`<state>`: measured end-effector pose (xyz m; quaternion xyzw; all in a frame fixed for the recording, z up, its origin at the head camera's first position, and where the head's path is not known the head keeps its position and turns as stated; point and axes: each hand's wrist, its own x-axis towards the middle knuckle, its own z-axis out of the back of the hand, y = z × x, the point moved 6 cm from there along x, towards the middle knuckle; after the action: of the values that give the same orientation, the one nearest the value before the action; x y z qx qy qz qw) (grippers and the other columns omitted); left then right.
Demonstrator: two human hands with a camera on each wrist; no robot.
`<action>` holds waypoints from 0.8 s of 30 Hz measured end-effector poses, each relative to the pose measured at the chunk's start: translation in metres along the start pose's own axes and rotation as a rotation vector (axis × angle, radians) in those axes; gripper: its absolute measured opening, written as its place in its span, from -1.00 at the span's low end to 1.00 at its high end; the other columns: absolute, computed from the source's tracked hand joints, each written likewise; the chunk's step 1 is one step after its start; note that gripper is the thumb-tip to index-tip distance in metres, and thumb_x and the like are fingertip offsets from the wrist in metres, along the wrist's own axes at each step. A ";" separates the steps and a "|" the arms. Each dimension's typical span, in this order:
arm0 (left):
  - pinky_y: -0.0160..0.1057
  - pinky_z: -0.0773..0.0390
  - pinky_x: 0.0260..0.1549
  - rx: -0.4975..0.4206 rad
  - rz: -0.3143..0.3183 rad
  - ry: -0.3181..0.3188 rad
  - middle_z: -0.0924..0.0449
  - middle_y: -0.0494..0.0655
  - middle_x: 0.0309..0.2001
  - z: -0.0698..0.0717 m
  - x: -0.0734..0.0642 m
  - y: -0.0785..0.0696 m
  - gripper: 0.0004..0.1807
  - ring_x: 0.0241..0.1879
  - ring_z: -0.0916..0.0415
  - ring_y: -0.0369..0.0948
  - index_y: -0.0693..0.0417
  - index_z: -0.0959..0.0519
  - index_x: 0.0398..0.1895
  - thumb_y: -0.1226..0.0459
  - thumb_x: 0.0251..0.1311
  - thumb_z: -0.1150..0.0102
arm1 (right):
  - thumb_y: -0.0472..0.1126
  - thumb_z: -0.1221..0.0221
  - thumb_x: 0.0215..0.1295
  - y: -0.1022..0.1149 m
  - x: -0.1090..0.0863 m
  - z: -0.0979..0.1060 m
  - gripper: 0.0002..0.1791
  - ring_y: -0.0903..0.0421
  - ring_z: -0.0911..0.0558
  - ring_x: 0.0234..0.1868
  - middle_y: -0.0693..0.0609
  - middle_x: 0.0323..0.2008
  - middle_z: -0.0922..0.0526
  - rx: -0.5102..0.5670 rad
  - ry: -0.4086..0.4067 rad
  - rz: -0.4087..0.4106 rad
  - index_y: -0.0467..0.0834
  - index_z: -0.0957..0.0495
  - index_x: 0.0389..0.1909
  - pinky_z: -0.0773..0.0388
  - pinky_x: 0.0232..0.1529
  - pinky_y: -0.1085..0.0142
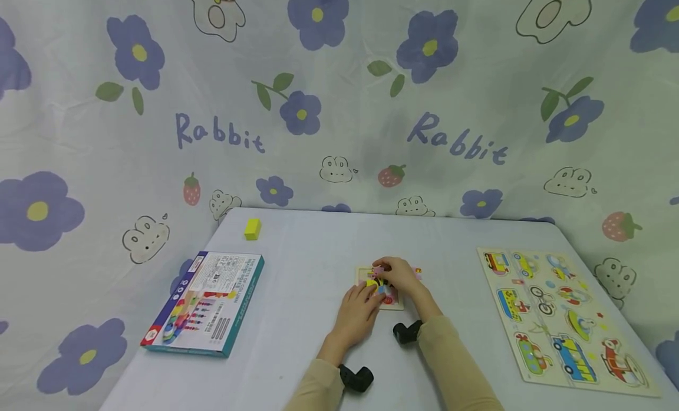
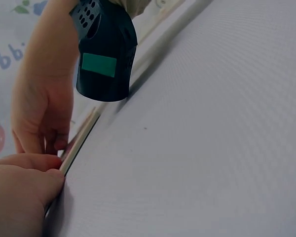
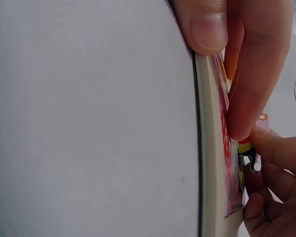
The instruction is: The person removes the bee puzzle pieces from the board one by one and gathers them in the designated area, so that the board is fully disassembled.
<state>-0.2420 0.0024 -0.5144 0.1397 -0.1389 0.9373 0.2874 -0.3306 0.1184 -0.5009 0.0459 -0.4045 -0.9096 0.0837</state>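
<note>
A small wooden jigsaw puzzle board [image 1: 394, 305] with a coloured picture lies flat mid-table. My left hand [image 1: 356, 312] holds its near left side, thumb [image 3: 209, 32] against the edge and a finger [image 3: 251, 94] on the picture. From the right, my right hand [image 1: 398, 273] reaches over the board. Its fingertips pinch a small puzzle piece [image 3: 257, 163], tilted above the picture, with black and pale parts showing. In the left wrist view, the left hand [image 2: 24, 190] grips the board's edge [image 2: 81, 140] below the right hand [image 2: 42, 113]. Fingers hide much of the picture.
Pink puzzle pieces [image 1: 418, 273] show beyond the right hand. On the left lie a boxed toy [image 1: 212, 305] and a yellow block [image 1: 252, 229]. A large vehicle puzzle board [image 1: 557, 293] lies at right. Black wrist cameras [image 1: 356, 378] hang beneath both wrists, close to the table.
</note>
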 end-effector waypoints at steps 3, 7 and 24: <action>-0.02 -0.17 0.23 0.000 0.002 0.005 -0.41 -0.11 0.19 0.000 0.000 0.000 -0.67 0.28 -0.20 -0.06 -0.18 -0.52 0.10 0.13 0.32 0.07 | -0.28 -0.15 0.22 -0.002 0.001 0.001 -0.81 0.14 -0.52 -0.29 -0.01 -0.23 -0.64 0.004 0.004 0.001 -0.16 -0.62 -0.16 -0.49 -0.21 0.22; -0.02 -0.18 0.23 -0.004 0.005 0.005 -0.42 -0.10 0.18 0.001 0.000 -0.001 -0.68 0.28 -0.20 -0.06 -0.17 -0.52 0.09 0.14 0.31 0.06 | -0.28 -0.13 0.25 -0.003 0.002 0.001 -0.83 0.15 -0.50 -0.36 -0.01 -0.27 -0.65 0.013 0.009 0.010 -0.18 -0.63 -0.18 -0.47 -0.30 0.28; -0.02 -0.15 0.24 -0.024 0.017 0.032 -0.42 -0.08 0.17 0.001 0.003 0.000 -0.67 0.28 -0.21 -0.04 -0.17 -0.53 0.09 0.16 0.27 0.01 | -0.22 -0.10 0.30 -0.010 0.001 0.014 -0.74 0.07 -0.56 -0.27 -0.09 -0.20 -0.62 0.238 -0.040 -0.061 -0.20 -0.57 -0.04 -0.52 -0.27 0.25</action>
<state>-0.2439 0.0037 -0.5127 0.1202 -0.1465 0.9401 0.2833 -0.3345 0.1351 -0.4986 0.0494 -0.5098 -0.8579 0.0418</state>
